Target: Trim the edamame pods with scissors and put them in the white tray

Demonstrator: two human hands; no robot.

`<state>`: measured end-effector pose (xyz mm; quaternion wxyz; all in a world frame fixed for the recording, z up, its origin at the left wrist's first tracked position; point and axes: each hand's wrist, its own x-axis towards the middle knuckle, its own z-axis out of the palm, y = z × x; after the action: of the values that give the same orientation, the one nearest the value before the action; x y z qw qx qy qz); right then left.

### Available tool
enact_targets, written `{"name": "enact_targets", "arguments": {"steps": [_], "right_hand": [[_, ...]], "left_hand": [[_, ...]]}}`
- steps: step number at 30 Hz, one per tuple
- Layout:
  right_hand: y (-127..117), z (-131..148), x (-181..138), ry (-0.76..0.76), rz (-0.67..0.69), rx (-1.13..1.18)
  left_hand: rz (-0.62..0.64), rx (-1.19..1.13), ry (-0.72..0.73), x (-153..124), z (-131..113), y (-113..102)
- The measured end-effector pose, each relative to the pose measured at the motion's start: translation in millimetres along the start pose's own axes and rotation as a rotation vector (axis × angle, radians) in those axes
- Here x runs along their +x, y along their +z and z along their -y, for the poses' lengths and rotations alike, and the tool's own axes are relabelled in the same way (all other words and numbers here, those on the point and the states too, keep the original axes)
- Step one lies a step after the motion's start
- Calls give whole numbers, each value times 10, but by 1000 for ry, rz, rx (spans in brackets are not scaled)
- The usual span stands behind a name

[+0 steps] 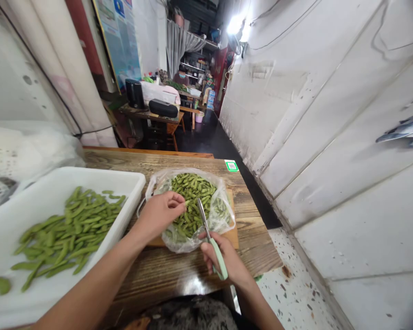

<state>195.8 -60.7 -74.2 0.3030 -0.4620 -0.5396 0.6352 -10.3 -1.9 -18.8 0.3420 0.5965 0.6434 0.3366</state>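
Note:
My left hand (163,211) pinches a green bean pod (186,202) over an open clear plastic bag (223,220) full of green pods (192,190). My right hand (227,259) grips scissors (209,240) with pale green handles, their blades pointing up toward the pod and nearly closed. The bag lies on a wooden board (232,236) on a wooden table (179,270). To the left stands a white tray (131,183) holding several pods (69,229).
A white panelled wall (330,137) runs along the right, with speckled floor (289,293) below it. A green sticker (231,165) marks the table's far corner. Beyond stand cluttered tables (158,112) and a seated person (181,77). A plastic-wrapped bundle (20,151) sits at far left.

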Motion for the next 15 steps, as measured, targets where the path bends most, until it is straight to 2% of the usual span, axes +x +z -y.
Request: {"name": "enact_targets", "arguments": {"steps": [2, 4, 15], "right_hand": [[-2, 4, 6, -24, 14, -37], [-8, 3, -1, -38, 37, -72], [-36, 66, -58, -69, 88, -196]], "left_hand": [[45, -184, -30, -50, 40, -13], [73, -271, -38, -84, 69, -16], [185, -303, -35, -181, 62, 53]]}}
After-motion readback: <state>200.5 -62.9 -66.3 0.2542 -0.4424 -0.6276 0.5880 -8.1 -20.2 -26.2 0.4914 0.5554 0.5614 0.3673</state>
